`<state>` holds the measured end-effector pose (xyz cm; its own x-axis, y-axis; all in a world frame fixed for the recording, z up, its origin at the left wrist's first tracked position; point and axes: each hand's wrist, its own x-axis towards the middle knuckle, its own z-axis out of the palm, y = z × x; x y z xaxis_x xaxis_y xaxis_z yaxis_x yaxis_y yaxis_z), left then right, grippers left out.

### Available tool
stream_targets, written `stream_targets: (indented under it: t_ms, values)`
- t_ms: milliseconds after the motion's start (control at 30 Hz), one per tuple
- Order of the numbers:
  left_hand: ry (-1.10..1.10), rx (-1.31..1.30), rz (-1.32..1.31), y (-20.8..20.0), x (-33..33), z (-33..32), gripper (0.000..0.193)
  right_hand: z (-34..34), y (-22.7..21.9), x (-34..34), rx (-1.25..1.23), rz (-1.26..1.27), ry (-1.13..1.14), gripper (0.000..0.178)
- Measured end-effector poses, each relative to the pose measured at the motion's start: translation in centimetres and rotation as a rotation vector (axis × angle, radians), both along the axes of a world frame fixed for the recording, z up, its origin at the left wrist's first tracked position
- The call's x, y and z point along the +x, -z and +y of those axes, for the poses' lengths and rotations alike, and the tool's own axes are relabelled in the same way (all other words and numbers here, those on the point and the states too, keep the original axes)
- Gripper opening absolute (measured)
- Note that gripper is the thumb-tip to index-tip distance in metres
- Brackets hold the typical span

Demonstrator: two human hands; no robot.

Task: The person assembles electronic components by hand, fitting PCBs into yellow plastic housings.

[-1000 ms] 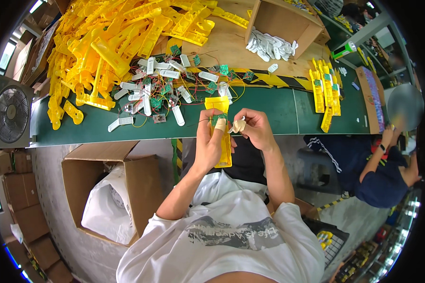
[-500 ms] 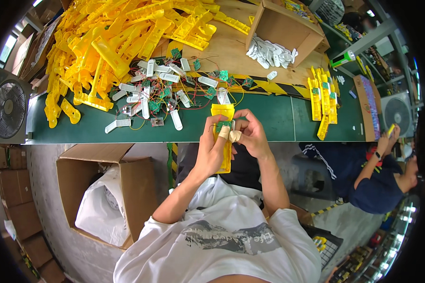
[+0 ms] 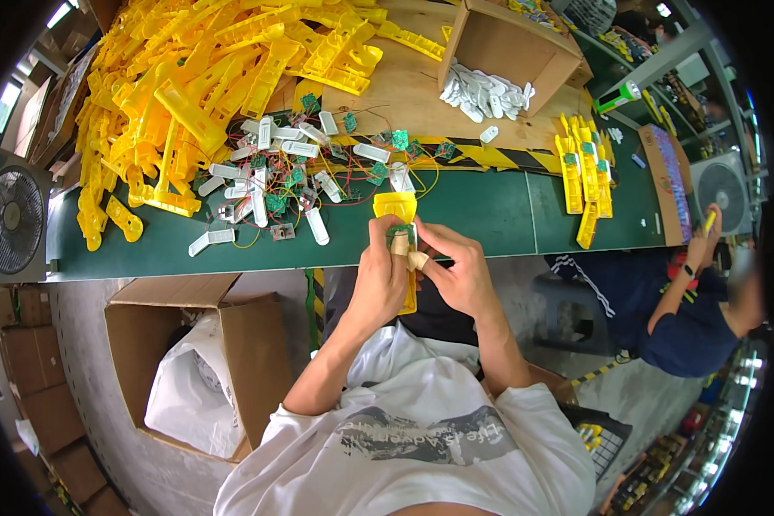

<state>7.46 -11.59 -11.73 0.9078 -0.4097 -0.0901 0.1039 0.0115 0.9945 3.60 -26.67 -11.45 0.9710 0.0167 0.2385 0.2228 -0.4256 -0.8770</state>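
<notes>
At the near edge of the bench I hold a long yellow plastic shell (image 3: 395,206). My left hand (image 3: 378,279) grips it along its left side, the thumb reaching over the inside. My right hand (image 3: 462,273) is closed at its right side, thumb and index finger close together over the hollow. Between the fingers shows a small green circuit board (image 3: 396,230) in the shell, mostly covered. Beige wraps sit on a digit of each hand. Just beyond the shell lies a heap of white oblong parts (image 3: 300,148) with green boards and thin red and yellow wires.
A large pile of yellow shells (image 3: 189,112) covers the bench's far left. White pieces (image 3: 483,93) spill from a cardboard box (image 3: 546,64). Several shells with boards (image 3: 587,168) lie at right. An open carton (image 3: 258,370) stands below left. Another person (image 3: 692,331) works at right.
Both thumbs have pressed in closer over the board, covering more of it. My right fingers have straightened along the shell, and its far end looks tipped. The whole view has shifted slightly.
</notes>
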Motion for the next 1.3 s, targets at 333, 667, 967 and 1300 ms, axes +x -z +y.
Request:
stream_targets:
  t_ms: [333,667,967,1300]
  values:
    - [0.113,-0.136,-0.076,0.9,-0.4,-0.7,0.018,1.2,-0.1,-2.2,0.093,0.053,0.178,0.053]
    - [0.136,-0.250,-0.018,0.4,-0.4,-2.5,0.018,0.1,-0.2,-2.6,0.311,-0.038,0.255,0.045]
    - [0.186,-0.041,-0.242,-0.7,-0.6,-5.5,0.017,-3.6,-1.2,-4.1,0.107,-0.152,0.273,0.047]
    - [0.336,0.109,-0.567,-2.7,-2.6,-14.3,0.017,-10.3,-2.2,-9.2,0.095,-0.333,0.495,0.045]
